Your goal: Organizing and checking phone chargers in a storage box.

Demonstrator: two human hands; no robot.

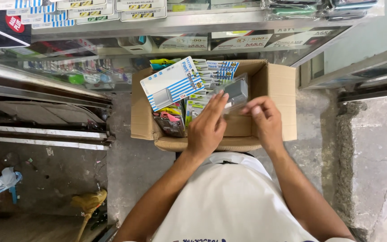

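The grip belongs to both hands at once: the left hand (208, 125) and the right hand (265, 121) are closing from either side on a small grey rectangular gadget in a clear plastic blister pack (235, 95), the left fingers laid along its near edge and the right fingertips pinching its right end. The pack is being held just above the open brown cardboard box (279, 101), over the box's right half.

In the head view, that box is sitting in front of the person's body, resting on something I cannot make out (the white shirt hides whatever is under it). Its left half is packed with upright carded items: a large white card with blue stripes and a grey block shape (172, 83) is lying tilted on top, with yellow-green and pink packets (171, 118) standing below it and more striped cards behind. The right half of the box, under the hands, is showing bare cardboard.

Judging from this, the sorting looks partly done: many packs are already standing in rows at the left, one pack is in hand, and the room at the right is unfilled.

Beyond the box, a glass display cabinet with metal framing (157, 22) is holding further boxed goods, and the grey concrete floor (372, 170) is lying to the right, with a straw broom (88, 204) at lower left.
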